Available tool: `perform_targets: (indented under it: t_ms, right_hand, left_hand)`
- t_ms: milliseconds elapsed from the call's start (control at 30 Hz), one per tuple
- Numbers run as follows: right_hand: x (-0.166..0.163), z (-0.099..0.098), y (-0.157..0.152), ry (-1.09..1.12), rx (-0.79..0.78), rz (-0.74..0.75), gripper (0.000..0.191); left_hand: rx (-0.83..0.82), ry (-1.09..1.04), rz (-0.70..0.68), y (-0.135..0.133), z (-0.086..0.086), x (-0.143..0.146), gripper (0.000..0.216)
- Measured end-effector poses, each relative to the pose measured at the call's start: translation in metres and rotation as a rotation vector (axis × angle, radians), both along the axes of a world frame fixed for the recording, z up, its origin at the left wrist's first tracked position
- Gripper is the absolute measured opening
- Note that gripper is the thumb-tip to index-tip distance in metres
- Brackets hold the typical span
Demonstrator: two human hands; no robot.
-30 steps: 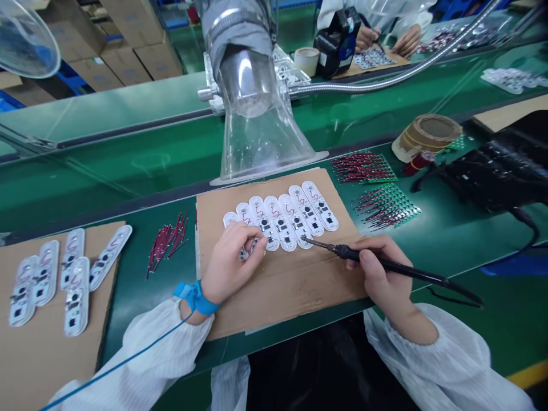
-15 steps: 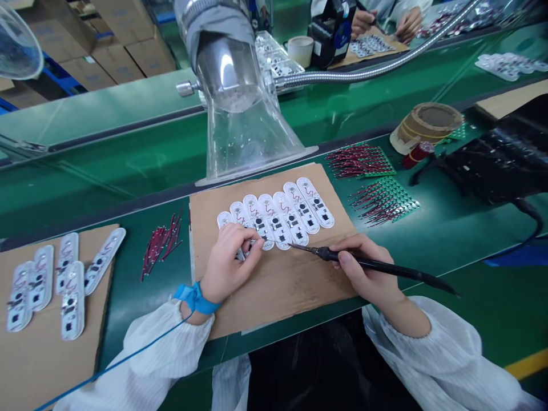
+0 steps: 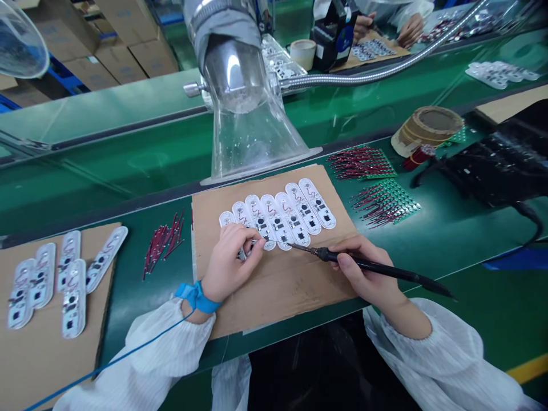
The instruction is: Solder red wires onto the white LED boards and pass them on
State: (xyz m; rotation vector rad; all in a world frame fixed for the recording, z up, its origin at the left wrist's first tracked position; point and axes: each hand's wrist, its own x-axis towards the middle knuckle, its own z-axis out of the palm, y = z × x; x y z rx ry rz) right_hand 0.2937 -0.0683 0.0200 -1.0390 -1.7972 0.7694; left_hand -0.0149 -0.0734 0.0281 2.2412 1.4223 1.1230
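In my right hand (image 3: 366, 268) is a soldering iron (image 3: 385, 270), gripped like a pen. Its tip points left, at the lower ends of a row of white oblong circuit boards (image 3: 290, 214). My left hand (image 3: 234, 257) rests over the leftmost boards, finger and thumb pinched on a thin solder wire (image 3: 277, 242) that reaches toward the iron's tip. The boards overlap side by side on a cardboard sheet (image 3: 282, 291) and carry black chips and short red wires. Whether tip and wire touch is too small to tell. A blue strap (image 3: 197, 297) circles my left wrist.
A clear fume hood (image 3: 252, 137) hangs behind the boards. Loose red wires (image 3: 163, 244) lie left, beside more boards (image 3: 73, 299) on cardboard. Green panels with red wires (image 3: 363, 162), a tape roll (image 3: 426, 130) and a black object stand right. Another person's hands (image 3: 410, 31) work across the bench.
The view has shifted slightly. Both hands, the soldering iron and the boards keep nearly the same places relative to each other.
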Motion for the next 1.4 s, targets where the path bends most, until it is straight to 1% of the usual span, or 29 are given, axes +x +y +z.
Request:
perform_targets:
  t_ms: [233, 467, 633, 767, 933, 1033, 1100, 1167, 1200, 1233, 1300, 1400]
  right_hand:
    - [0.002, -0.004, -0.002, 0.049, -0.012, -0.003, 0.021]
    - [0.004, -0.008, -0.001, -0.038, -0.005, 0.037, 0.023]
    - [0.005, -0.01, -0.001, -0.015, 0.002, 0.027, 0.025]
    - [0.006, -0.007, -0.001, -0.044, -0.011, 0.068, 0.024]
    - [0.006, -0.008, 0.0, -0.031, -0.021, 0.067, 0.025]
    - [0.006, -0.01, -0.002, 0.071, -0.041, 0.023, 0.023]
    - [0.003, -0.011, -0.004, 0.16, -0.075, -0.007, 0.021]
    - [-0.004, -0.009, -0.006, 0.215, -0.118, -0.021, 0.019]
    - [-0.008, -0.007, -0.007, 0.221, -0.137, -0.018, 0.019]
    - [-0.014, -0.005, -0.007, 0.216, -0.149, -0.007, 0.019]
    - [-0.026, 0.001, -0.008, 0.181, -0.164, 0.042, 0.018]
    - [-0.042, 0.006, -0.009, 0.114, -0.149, 0.1, 0.016]
  left_hand:
    - [0.008, -0.011, -0.006, -0.001, 0.001, -0.001, 0.014]
    - [0.004, -0.006, -0.019, 0.0, -0.002, -0.001, 0.014]
    - [0.018, -0.011, -0.014, -0.001, -0.001, -0.003, 0.013]
    - [0.002, 0.012, -0.017, -0.001, -0.001, -0.001, 0.014]
    - [0.007, 0.008, -0.018, -0.001, 0.004, -0.002, 0.014]
    - [-0.065, -0.061, 0.024, -0.003, 0.008, -0.015, 0.01]
    - [-0.15, -0.151, 0.138, -0.006, 0.008, -0.031, 0.007]
    - [-0.207, -0.261, 0.28, -0.01, 0.006, -0.05, 0.011]
    - [-0.222, -0.307, 0.323, -0.012, 0.004, -0.059, 0.014]
    - [-0.231, -0.337, 0.337, -0.014, 0.003, -0.066, 0.017]
    - [-0.241, -0.341, 0.286, -0.019, -0.001, -0.077, 0.018]
    - [-0.242, -0.286, 0.134, -0.023, -0.004, -0.079, 0.011]
